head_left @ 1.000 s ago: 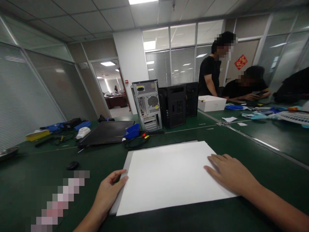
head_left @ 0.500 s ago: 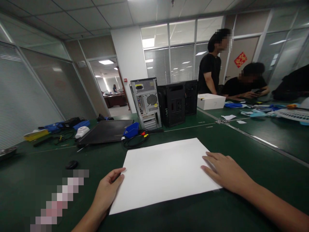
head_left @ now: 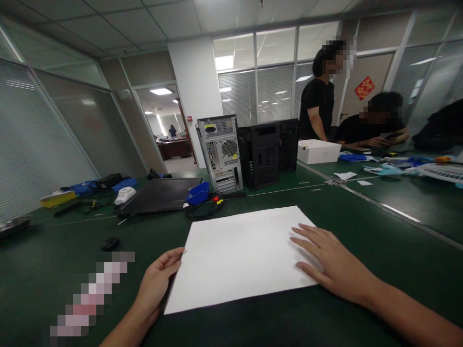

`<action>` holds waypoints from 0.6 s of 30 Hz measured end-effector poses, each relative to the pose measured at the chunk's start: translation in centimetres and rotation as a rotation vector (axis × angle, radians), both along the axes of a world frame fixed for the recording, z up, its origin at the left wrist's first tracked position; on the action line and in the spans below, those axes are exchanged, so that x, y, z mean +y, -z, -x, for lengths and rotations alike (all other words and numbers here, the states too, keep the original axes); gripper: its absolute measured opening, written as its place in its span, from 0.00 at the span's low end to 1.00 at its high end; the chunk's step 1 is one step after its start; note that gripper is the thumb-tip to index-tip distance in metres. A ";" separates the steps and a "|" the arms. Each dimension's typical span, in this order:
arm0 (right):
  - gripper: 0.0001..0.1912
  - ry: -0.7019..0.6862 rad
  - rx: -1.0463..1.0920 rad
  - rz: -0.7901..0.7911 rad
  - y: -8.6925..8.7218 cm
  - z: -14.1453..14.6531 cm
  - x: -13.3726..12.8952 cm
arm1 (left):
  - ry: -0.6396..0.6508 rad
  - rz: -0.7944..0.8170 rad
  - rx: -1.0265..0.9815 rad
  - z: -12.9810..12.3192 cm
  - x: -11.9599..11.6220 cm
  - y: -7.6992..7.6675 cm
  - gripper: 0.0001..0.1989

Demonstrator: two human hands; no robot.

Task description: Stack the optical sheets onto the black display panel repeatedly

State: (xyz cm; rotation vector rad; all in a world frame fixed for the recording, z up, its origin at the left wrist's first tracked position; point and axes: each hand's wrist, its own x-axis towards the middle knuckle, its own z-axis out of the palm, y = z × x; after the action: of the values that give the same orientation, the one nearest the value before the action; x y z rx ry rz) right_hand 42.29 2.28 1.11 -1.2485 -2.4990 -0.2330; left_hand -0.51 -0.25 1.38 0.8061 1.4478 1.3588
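A blank white sheet of paper (head_left: 238,260) lies on the green tabletop in front of me. At its left edge, my left hand (head_left: 154,279) has curled fingers and a thumb closed on the margin; the fingertips beneath are partly hidden. My right hand (head_left: 325,258) rests over the right part of the sheet, palm down with fingers spread. Whether all its fingertips touch the paper I cannot tell.
Computer cases, one silver (head_left: 220,154) and black ones (head_left: 262,156), stand behind the sheet. A dark flat panel (head_left: 159,195), a blue bin (head_left: 197,193) and cables lie left of them. A white box (head_left: 318,152) sits right, near two people. A black round object (head_left: 110,244) is at left.
My right hand has slid leftward onto the sheet, its fingers spreading wider. The left hand stays at the left edge, shifted slightly. The camera view has moved a little.
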 end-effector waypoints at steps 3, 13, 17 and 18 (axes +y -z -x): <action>0.34 -0.222 -0.042 -0.052 -0.6 2.2 -1.5 | -0.002 0.016 -0.069 0.0 -0.1 -0.3 0.20; 0.12 -0.423 0.091 -0.448 0.1 4.0 -3.0 | -0.053 0.083 -0.171 -0.4 -0.7 -1.5 0.24; 0.18 -0.419 0.098 -0.503 -0.6 2.6 -2.8 | -0.034 0.098 -0.167 -0.7 -0.9 -1.8 0.25; 0.20 -0.401 0.109 -0.503 -1.0 2.4 -2.7 | -0.029 0.088 -0.166 -0.7 -1.0 -1.9 0.26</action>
State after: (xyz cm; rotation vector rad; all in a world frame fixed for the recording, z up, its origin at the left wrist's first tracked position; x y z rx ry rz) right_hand 39.93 -0.39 2.12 -0.5372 -2.3257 -0.6224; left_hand 0.23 -1.22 3.30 0.6032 1.3836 1.3417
